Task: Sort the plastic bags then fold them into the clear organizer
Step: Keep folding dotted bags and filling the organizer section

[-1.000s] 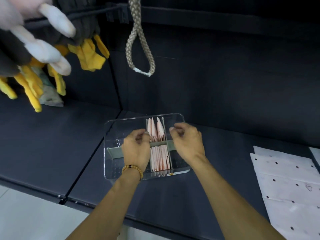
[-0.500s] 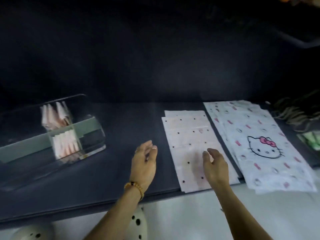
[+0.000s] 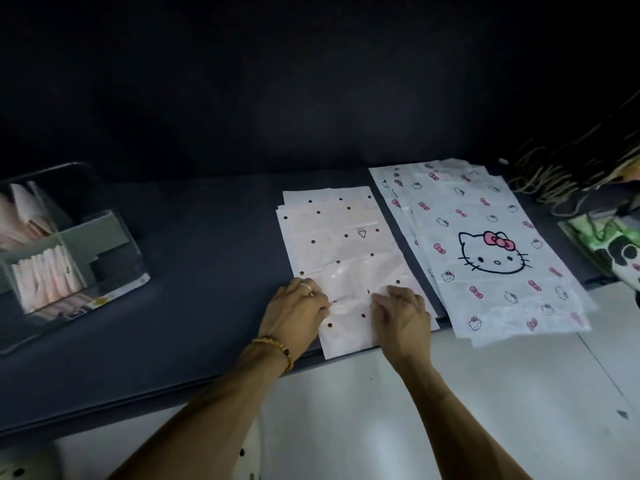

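Pale pink plastic, dotted dark red: that is the stack of dotted bags (image 3: 341, 244) lying flat at the centre of the dark table (image 3: 194, 271), its near end poking just over the table's front edge. Both hands are down on that near end. The left hand (image 3: 298, 311), a ring on one finger and a bead bracelet (image 3: 275, 348) on the wrist, has its fingers curled onto the top bag at about 7 o'clock of the stack, its grip pinching the film where it puckers. The right hand (image 3: 403, 313) sits just beside it at 5 o'clock, fingers bent and pinching the same top bag; the plastic between the two hands is lifted into a shiny wrinkle.

Over at 3 o'clock from the stack, touching or just overlapping its right edge, lies a fanned pile of white cat-face bags (image 3: 485, 251) with pink bows, its near corner hanging past the table edge. Far out at 9 o'clock, well apart from the hands, stands the clear organizer (image 3: 69, 244) with grey dividers, and folded pink bags (image 3: 45, 275) stand upright in two of its compartments. At 2 o'clock, at the frame's right side, sits a tangle of cord handles (image 3: 568, 178), too dark to make out further.
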Available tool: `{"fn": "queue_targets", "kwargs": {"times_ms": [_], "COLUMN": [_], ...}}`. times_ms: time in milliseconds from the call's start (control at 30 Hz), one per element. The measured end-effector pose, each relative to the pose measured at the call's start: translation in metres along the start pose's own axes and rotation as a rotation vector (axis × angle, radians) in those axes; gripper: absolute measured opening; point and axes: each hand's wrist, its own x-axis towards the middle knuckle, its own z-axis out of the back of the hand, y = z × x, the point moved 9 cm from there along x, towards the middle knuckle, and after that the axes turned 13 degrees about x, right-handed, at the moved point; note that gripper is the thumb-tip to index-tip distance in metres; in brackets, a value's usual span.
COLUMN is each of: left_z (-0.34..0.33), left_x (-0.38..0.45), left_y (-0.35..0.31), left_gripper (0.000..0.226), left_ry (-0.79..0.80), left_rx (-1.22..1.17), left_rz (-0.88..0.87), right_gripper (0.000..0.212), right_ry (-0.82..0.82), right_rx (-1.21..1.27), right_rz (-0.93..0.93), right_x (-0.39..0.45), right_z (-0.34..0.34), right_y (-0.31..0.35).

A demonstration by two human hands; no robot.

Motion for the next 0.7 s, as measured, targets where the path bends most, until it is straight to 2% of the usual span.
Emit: {"fn": "queue_targets", "kwargs": {"times_ms": [100, 167, 267, 333, 433, 533, 600, 667, 700], "left_z": [0.010, 0.026, 0.042, 0.045, 0.040, 0.038, 0.042, 0.048, 0.049], "left_x": [0.003, 0.002, -0.008, -0.018, -0.043, -0.072, -0.084, -0.094, -0.098], "left_y": [-0.001, 0.011, 0.045, 0.072, 0.104, 0.128, 0.142, 0.154, 0.158], "left_gripper": [0.021, 0.015, 0.008, 0.008, 0.013, 0.021, 0.023, 0.025, 0.025], "left_ry": [-0.038, -0.089, -0.064, 0.026, 0.210, 0.322, 0.324, 0.311, 0.312], "left_rx": [0.018, -0.016, -0.097, -0.199, -0.381, -0.504, -0.577, -0.673, -0.701], "left_rz": [0.011, 0.089, 0.202, 0.234, 0.255, 0.287, 0.320, 0.382, 0.403], "right_gripper": [0.024, 0.039, 0.074, 0.081, 0.065, 0.035, 0.013, 0.022, 0.019], "right_ry": [0.018, 0.020, 0.175, 0.293, 0.384, 0.481, 0.542, 0.569, 0.579], "right_rx": [0.093, 0.148, 0.073, -0.040, -0.129, -0.102, 0.115, 0.386, 0.504], "right_rz": [0.003, 0.077, 0.244, 0.337, 0.460, 0.488, 0.295, 0.063, -0.024], "right_x": [-0.003, -0.009, -0.019, -0.023, -0.026, -0.032, -0.031, -0.026, -0.025], "right_z": [0.004, 0.009, -0.005, -0.024, -0.045, -0.061, -0.061, -0.064, -0.065], "right_y": [0.007, 0.023, 0.056, 0.074, 0.098, 0.115, 0.115, 0.110, 0.109]}}
